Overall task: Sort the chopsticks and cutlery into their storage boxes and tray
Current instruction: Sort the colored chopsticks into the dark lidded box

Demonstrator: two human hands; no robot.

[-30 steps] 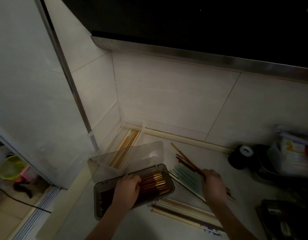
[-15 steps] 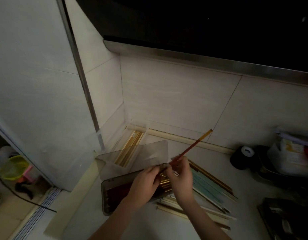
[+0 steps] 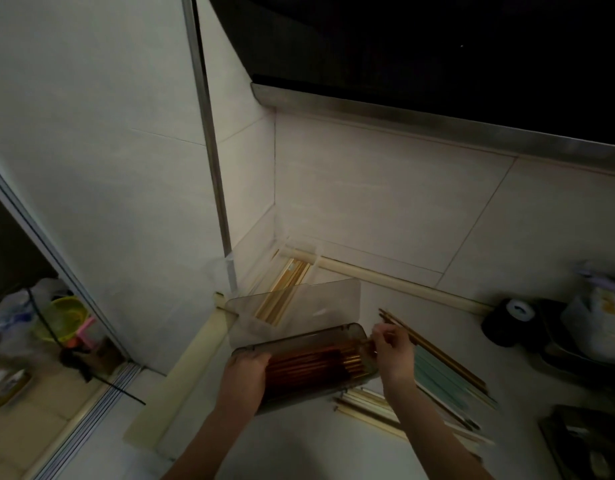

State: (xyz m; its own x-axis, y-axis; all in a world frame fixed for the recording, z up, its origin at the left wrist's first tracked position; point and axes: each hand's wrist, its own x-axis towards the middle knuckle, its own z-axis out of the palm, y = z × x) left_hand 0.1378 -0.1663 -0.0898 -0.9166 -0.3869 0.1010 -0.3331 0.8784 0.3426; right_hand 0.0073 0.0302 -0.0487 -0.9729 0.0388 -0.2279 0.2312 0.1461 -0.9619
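On the pale surface [image 3: 299,445] tucked into the tiled corner, the smoky translucent storage box [image 3: 309,367] lies lengthways in front of the person, its hinged lid [image 3: 295,306] standing open behind it so the interior can be reached from above. Inside, dark red chopsticks with gold ends [image 3: 319,363] lie side by side, all pointing the same way. Behind the lid, a clear open tray [image 3: 292,282] against the wall carries a row of pale gold chopsticks [image 3: 281,296]. To the right, unsorted chopsticks [image 3: 437,379], brown and greenish ones among them, spread across the surface, with lighter sticks [image 3: 368,407] poking out from under the box's near edge. The left hand [image 3: 247,372] grips the box's left end, seemingly to steady it. The right hand [image 3: 390,351] hovers at the right end with fingers curled; whether it pinches a chopstick or only nudges the gold tips level, the dim light does not show. Plenty remains loose, so sorting looks perhaps midway.
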